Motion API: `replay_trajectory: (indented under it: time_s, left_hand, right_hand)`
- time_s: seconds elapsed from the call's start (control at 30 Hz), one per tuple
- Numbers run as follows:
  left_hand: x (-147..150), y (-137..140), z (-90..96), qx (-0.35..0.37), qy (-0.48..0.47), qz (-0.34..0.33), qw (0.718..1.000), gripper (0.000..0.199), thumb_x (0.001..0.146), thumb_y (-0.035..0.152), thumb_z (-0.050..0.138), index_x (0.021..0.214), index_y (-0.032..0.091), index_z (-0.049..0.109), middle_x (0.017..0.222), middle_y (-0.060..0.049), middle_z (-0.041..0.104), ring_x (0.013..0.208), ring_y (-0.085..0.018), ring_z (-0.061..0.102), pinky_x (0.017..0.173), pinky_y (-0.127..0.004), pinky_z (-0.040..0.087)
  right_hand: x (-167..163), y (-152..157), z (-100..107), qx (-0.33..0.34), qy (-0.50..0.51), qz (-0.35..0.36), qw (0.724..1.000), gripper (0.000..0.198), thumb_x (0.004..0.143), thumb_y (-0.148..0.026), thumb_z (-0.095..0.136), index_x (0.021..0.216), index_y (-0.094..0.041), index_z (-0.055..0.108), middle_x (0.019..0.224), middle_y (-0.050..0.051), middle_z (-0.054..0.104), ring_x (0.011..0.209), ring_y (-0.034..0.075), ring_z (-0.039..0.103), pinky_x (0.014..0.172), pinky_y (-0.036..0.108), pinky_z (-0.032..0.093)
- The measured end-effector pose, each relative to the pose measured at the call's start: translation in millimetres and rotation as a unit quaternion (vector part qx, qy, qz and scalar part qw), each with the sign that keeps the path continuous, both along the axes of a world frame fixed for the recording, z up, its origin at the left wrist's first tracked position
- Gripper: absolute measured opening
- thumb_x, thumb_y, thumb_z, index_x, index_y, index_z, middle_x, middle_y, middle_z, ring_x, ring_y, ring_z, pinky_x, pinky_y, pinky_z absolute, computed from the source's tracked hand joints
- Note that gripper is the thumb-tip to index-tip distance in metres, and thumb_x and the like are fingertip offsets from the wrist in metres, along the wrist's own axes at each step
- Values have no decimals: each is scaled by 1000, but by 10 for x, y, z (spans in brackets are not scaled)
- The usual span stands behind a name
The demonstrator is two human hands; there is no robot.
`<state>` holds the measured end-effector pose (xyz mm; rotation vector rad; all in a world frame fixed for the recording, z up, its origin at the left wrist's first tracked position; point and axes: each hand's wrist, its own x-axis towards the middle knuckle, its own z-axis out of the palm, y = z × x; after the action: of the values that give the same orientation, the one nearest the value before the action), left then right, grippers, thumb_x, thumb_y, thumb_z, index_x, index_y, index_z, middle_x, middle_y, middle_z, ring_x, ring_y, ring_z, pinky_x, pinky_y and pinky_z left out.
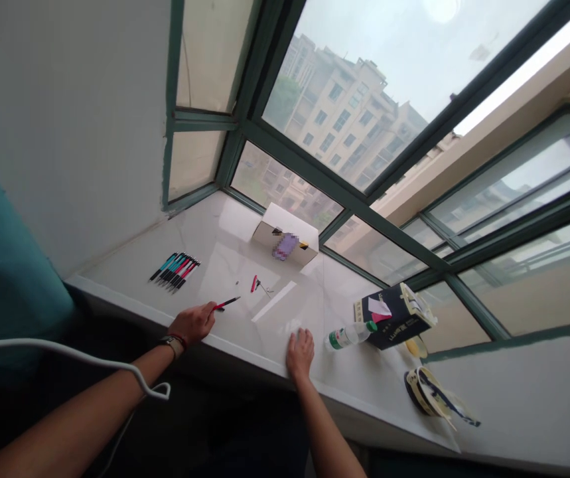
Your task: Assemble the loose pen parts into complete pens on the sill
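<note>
My left hand [192,323] is closed around one end of a red and black pen [229,303], whose dark tip points right over the white sill. A small dark piece lies just under the pen, close to my fingers. My right hand [300,355] rests at the sill's front edge, fingers stretched out on the surface and holding nothing. Beyond the hands lie a short red pen barrel [253,284] and a thin pen part [265,288], beside a long white strip [275,302]. To the left, several pens [174,271] in blue, black, red and pink lie in a row.
A white box [289,229] with a blurred purple patch stands at the back. A plastic bottle [350,336] lies against a dark blue carton [394,317] at right. Farther right is a cream and black round item [427,393]. A white cable [66,346] crosses before my left arm.
</note>
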<state>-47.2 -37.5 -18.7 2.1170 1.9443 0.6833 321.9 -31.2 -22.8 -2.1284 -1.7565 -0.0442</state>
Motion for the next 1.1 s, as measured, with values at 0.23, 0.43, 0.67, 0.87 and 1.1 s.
replay_trajectory:
  time_s: [0.23,0.43,0.67,0.87,1.1]
  left_hand:
    - [17,-22,45,-14,14,49,999,40,97,36,35,131,20,51,83,-8,72,73,-25,67,61,-30,38]
    - [-67,47,144,-44,-100,67,992,41,97,37,37,134,24,48,76,-1,71,67,-19,65,62,-26,39]
    - [-186,228,242,-65,-219,-14,973,29,90,39,42,104,22,61,74,1,68,57,-14,57,61,-26,46]
    - [-256,427,351,-123,-192,-85,970,46,87,52,52,120,20,53,99,-6,71,64,-14,61,67,-30,52]
    - [-378,556,446,-167,-117,-194,959,73,89,57,51,147,18,28,145,-19,50,76,-13,64,88,-39,54]
  right_hand:
    - [-70,-61,-35,-35,-43,-34,998,47,100,-37,35,136,-15,56,148,16,46,139,29,37,113,42,25]
    - [-99,-67,51,-27,-14,-53,998,41,97,-34,41,131,-19,58,146,13,49,138,28,37,111,41,27]
    - [-103,-56,60,-35,-5,-61,997,42,96,-35,42,132,-18,56,147,14,47,138,28,36,112,41,25]
    - [-101,-58,62,-43,-6,-59,997,42,96,-35,42,133,-19,55,149,13,46,138,29,34,112,42,24]
    - [-111,-70,129,-63,2,-59,996,44,96,-34,40,135,-18,53,152,14,42,140,30,31,112,43,22]
